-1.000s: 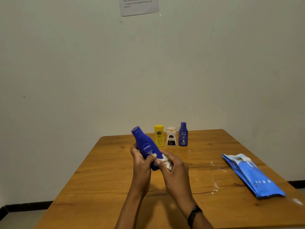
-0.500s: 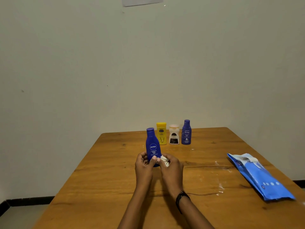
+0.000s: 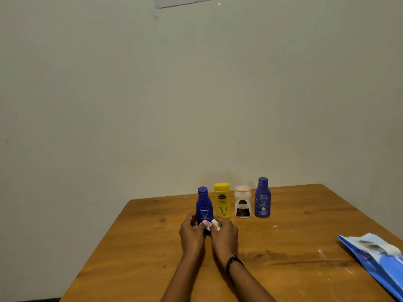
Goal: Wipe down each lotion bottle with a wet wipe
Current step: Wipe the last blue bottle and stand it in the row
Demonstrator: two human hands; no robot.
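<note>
A dark blue lotion bottle (image 3: 204,204) stands upright at the left end of a row, its base gripped by my left hand (image 3: 192,233). Pressed against its lower right side is a crumpled white wet wipe (image 3: 214,224), held by my right hand (image 3: 224,236). Right of it, standing on the table, are a yellow bottle (image 3: 222,199), a white bottle with a dark label (image 3: 242,202) and a second blue bottle (image 3: 262,198). The held bottle's bottom is hidden behind my fingers, so I cannot tell whether it touches the table.
The wooden table (image 3: 294,247) stands against a plain wall. A blue pack of wet wipes (image 3: 378,259) lies near the right edge. White smears mark the wood right of my hands. A paper sheet (image 3: 183,1) hangs high on the wall.
The blue bottle went from tilted and raised to upright, and both hands carried it away from me, next to the yellow bottle. The wipe stays at its base.
</note>
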